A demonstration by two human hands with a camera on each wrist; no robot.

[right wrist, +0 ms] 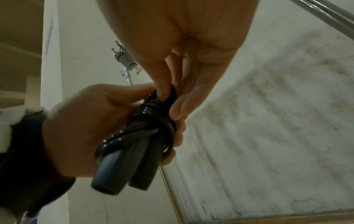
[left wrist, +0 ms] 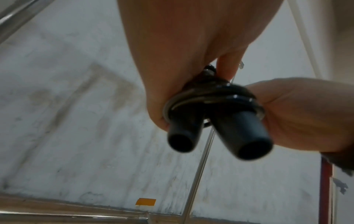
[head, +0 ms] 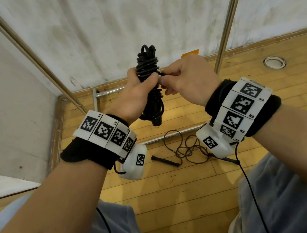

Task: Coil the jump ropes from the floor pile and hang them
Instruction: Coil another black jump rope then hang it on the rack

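Note:
A black jump rope (head: 147, 70) is wound into a tight upright bundle around its two black handles (left wrist: 214, 136). My left hand (head: 137, 96) grips the bundle around its middle, with both handle ends (right wrist: 122, 171) sticking out below the fist. My right hand (head: 180, 77) pinches the rope's loose end against the coil (right wrist: 159, 106) at its right side. A second jump rope (head: 186, 149), brown-corded with black handles, lies loose and tangled on the wooden floor (head: 181, 193) below my wrists.
Slanted metal rack poles (head: 230, 12) rise on both sides against the stained white wall (head: 112, 21). A coiled grey rope with white handles (right wrist: 126, 62) hangs on the rack high up. A round floor fitting (head: 274, 62) lies at the right.

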